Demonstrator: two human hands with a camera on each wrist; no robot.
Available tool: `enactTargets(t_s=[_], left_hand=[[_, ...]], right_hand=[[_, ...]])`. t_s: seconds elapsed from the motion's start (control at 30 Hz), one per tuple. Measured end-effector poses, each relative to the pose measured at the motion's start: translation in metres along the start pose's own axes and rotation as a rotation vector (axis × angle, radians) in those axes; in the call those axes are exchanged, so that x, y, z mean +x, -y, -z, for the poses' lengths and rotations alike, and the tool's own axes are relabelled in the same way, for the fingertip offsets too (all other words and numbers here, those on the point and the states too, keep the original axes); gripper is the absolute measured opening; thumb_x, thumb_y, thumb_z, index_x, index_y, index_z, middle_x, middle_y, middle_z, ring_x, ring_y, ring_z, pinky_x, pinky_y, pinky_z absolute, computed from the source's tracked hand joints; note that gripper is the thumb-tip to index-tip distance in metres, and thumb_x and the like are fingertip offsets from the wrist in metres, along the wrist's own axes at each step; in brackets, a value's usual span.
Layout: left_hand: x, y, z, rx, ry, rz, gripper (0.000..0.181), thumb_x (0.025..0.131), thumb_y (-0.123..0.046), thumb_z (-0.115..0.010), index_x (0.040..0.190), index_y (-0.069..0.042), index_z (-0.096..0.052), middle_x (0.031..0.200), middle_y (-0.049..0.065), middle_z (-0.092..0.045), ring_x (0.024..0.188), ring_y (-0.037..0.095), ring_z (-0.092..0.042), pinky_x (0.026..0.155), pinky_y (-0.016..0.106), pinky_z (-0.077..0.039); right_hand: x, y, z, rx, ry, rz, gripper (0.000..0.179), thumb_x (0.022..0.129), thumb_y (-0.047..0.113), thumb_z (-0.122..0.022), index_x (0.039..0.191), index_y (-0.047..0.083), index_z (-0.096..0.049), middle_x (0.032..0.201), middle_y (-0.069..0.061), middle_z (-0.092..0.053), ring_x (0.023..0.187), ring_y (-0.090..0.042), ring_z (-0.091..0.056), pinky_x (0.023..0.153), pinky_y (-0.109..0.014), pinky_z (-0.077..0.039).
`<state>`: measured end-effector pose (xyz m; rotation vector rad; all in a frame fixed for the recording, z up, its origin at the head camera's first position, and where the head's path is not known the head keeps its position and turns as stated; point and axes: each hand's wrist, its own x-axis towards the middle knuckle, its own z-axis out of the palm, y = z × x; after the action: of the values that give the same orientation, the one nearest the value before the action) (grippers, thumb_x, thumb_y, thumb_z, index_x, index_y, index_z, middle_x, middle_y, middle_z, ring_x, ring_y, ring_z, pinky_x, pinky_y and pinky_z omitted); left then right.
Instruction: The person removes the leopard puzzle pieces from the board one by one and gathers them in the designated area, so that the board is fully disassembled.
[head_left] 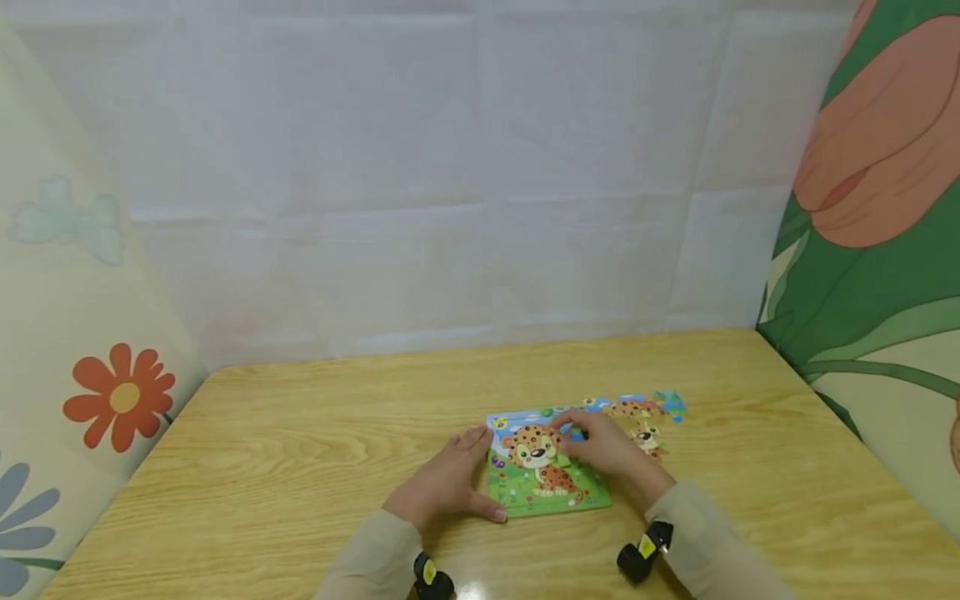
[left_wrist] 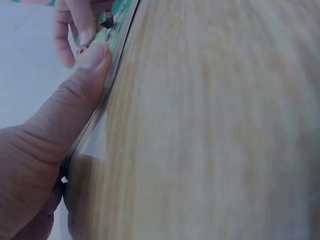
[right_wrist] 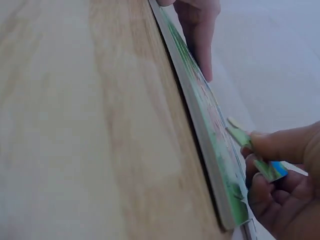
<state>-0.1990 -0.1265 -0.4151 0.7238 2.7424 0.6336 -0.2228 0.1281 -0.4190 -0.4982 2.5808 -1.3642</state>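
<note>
A jigsaw puzzle board (head_left: 551, 482) with a cartoon leopard cub on green grass lies flat on the wooden table. My left hand (head_left: 452, 475) rests along its left side, fingers stretched towards the far corner and thumb at the near corner. In the left wrist view the thumb (left_wrist: 75, 102) presses at the board's edge. My right hand (head_left: 600, 443) is over the right part of the picture and pinches a green and blue puzzle piece (right_wrist: 272, 171) between thumb and curled fingers. The fingers partly cover the piece and the picture beneath them.
Loose puzzle pieces (head_left: 647, 435) lie on the table (head_left: 322, 450) just right of the board, some with leopard print and some blue and green. Behind the table hangs a white sheet (head_left: 420, 183). Flower-painted panels (head_left: 123, 396) stand at both sides.
</note>
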Motion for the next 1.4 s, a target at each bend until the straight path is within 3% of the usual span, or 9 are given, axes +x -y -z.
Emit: enactTargets(t_s=[0.13,0.23,0.4,0.7,0.93,1.07,1.23,1.4], left_hand=[[0.000,0.000,0.000,0.003,0.010,0.008,0.116,0.059,-0.053,-0.079,0.145,0.002,-0.023,0.152,0.018,-0.018,0.140,0.036,-0.015,0.115,0.049,-0.015],[0.000,0.000,0.000,0.006,0.014,0.008,0.116,0.060,-0.053,-0.079,0.145,0.002,-0.023,0.153,0.018,-0.018,0.140,0.036,-0.015,0.115,0.049,-0.015],[-0.001,0.001,0.000,-0.004,0.015,0.005,0.115,0.060,-0.052,-0.079,0.145,0.002,-0.024,0.153,0.017,-0.018,0.140,0.036,-0.015,0.115,0.049,-0.015],[0.000,-0.001,0.001,0.008,0.010,-0.001,0.115,0.060,-0.052,-0.079,0.144,0.004,-0.024,0.152,0.019,-0.019,0.140,0.036,-0.016,0.115,0.049,-0.016],[0.000,-0.001,0.001,0.021,0.005,-0.007,0.115,0.060,-0.052,-0.080,0.143,0.005,-0.025,0.151,0.021,-0.020,0.140,0.037,-0.017,0.115,0.049,-0.015],[0.001,-0.001,0.000,0.028,0.000,-0.016,0.115,0.060,-0.052,-0.080,0.143,0.006,-0.025,0.151,0.022,-0.021,0.139,0.037,-0.018,0.115,0.049,-0.015],[0.001,-0.001,0.000,0.032,-0.003,-0.021,0.115,0.059,-0.052,-0.080,0.143,0.006,-0.025,0.150,0.022,-0.022,0.139,0.037,-0.018,0.115,0.049,-0.015],[0.000,-0.001,0.000,0.014,0.002,-0.004,0.115,0.059,-0.052,-0.080,0.144,0.004,-0.025,0.151,0.020,-0.020,0.139,0.037,-0.017,0.115,0.049,-0.016]], right_hand=[[-0.003,0.000,0.001,0.171,-0.081,-0.121,0.027,0.084,0.011,-0.067,0.111,0.008,-0.062,0.085,-0.006,-0.050,0.070,-0.017,-0.041,0.055,-0.026,-0.038],[-0.005,0.000,0.004,0.220,-0.131,-0.158,0.026,0.083,0.012,-0.069,0.108,0.006,-0.063,0.083,-0.004,-0.050,0.069,-0.016,-0.039,0.055,-0.027,-0.037],[-0.008,-0.002,0.009,0.197,-0.135,-0.133,0.018,0.089,0.013,-0.061,0.105,0.004,-0.063,0.072,-0.002,-0.053,0.061,-0.013,-0.045,0.053,-0.026,-0.042],[-0.015,-0.006,0.021,0.214,-0.226,-0.129,0.026,0.090,0.013,-0.061,0.113,0.000,-0.059,0.074,-0.003,-0.058,0.060,-0.012,-0.048,0.051,-0.025,-0.045],[-0.023,-0.008,0.033,0.213,-0.291,-0.173,0.033,0.090,0.016,-0.061,0.118,0.000,-0.057,0.069,-0.001,-0.047,0.060,-0.013,-0.044,0.054,-0.026,-0.044],[-0.029,-0.010,0.039,0.176,-0.325,-0.181,0.036,0.090,0.020,-0.061,0.120,0.001,-0.057,0.087,-0.009,-0.058,0.069,-0.014,-0.049,0.057,-0.027,-0.045],[-0.035,-0.017,0.047,0.144,-0.357,-0.211,0.039,0.091,0.026,-0.059,0.124,0.004,-0.056,0.085,-0.007,-0.050,0.068,-0.012,-0.040,0.052,-0.023,-0.038],[-0.040,-0.025,0.054,0.175,-0.384,-0.240,0.041,0.092,0.026,-0.059,0.126,0.004,-0.054,0.103,-0.015,-0.055,0.085,-0.018,-0.051,0.061,-0.025,-0.046]])
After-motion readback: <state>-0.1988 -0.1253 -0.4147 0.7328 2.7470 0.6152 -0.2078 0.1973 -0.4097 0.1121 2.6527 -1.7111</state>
